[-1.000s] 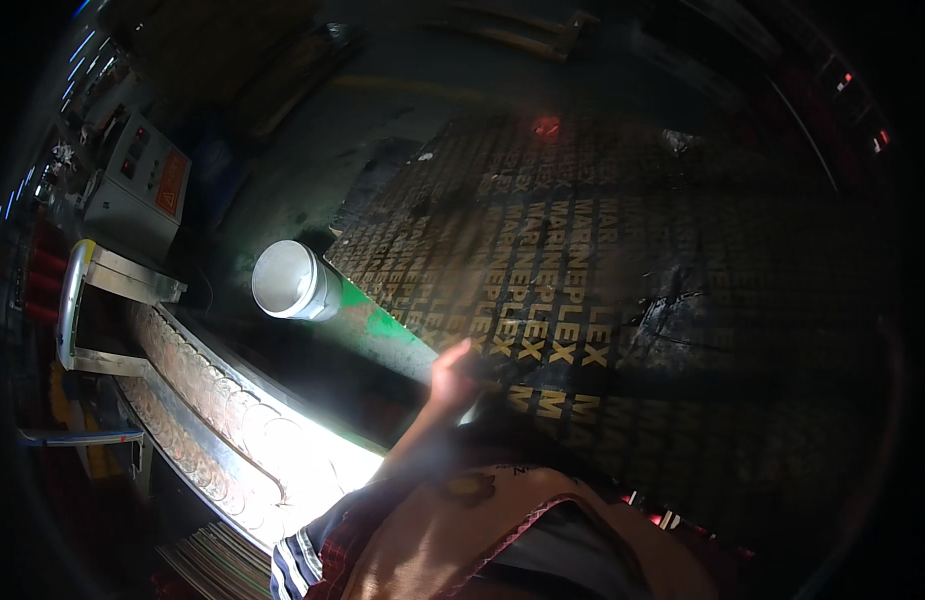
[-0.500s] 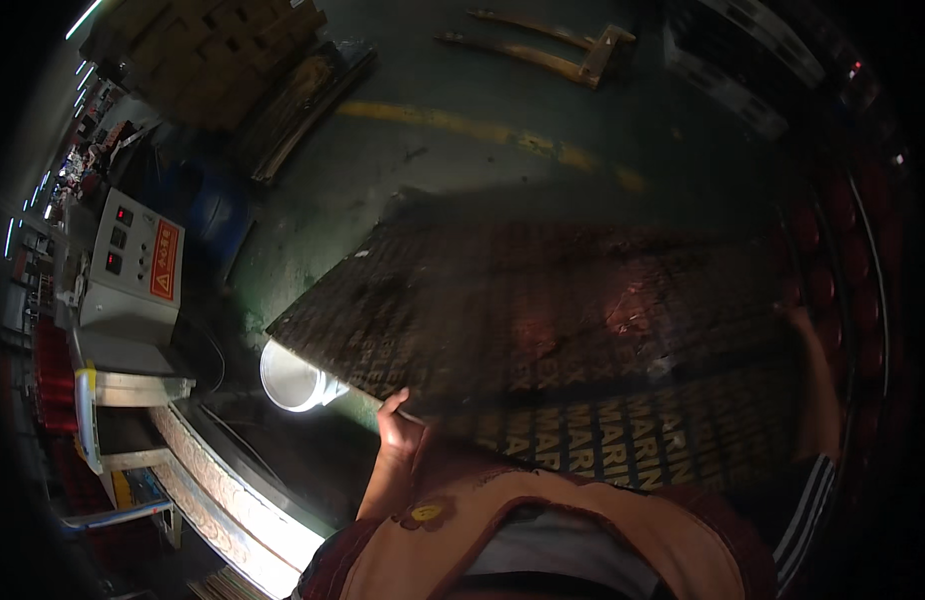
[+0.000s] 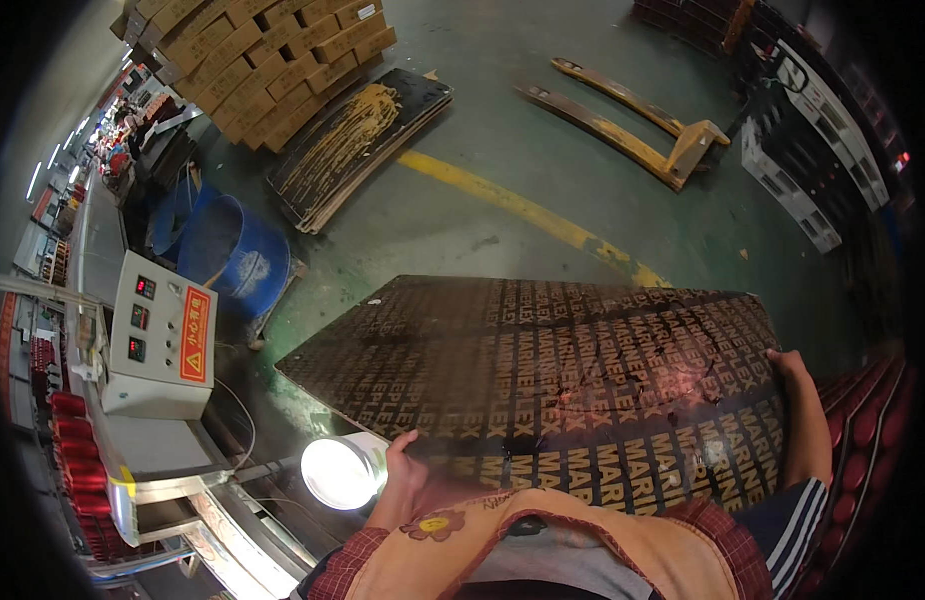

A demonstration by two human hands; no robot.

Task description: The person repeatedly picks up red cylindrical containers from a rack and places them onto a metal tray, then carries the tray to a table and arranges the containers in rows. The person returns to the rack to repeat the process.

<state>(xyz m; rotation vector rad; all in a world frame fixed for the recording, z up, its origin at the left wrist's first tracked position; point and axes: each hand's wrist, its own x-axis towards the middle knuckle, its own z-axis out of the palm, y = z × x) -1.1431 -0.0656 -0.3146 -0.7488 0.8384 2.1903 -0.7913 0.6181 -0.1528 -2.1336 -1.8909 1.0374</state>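
Observation:
A large dark plywood board (image 3: 573,385), printed all over with rows of pale lettering, spans the space in front of my body. My left hand (image 3: 405,470) grips its near left edge, thumb up on the top face. At the right end my right hand (image 3: 789,366) is closed round the edge, its fingers partly hidden by the board. Light glares off the glossy, streaked surface. Just left of my left hand is a brightly lit white round bucket (image 3: 341,474), close by the board's edge.
A control box (image 3: 163,335) with red displays stands left, beside blue drums (image 3: 238,255). Farther off are stacked cartons (image 3: 273,70), a pile of boards (image 3: 358,150) and a yellow pallet jack (image 3: 673,150). Red rolls (image 3: 858,430) line the right side.
The picture has brightened and my view has turned, so the floor objects sit lower and farther right. Both hands keep hold of the board.

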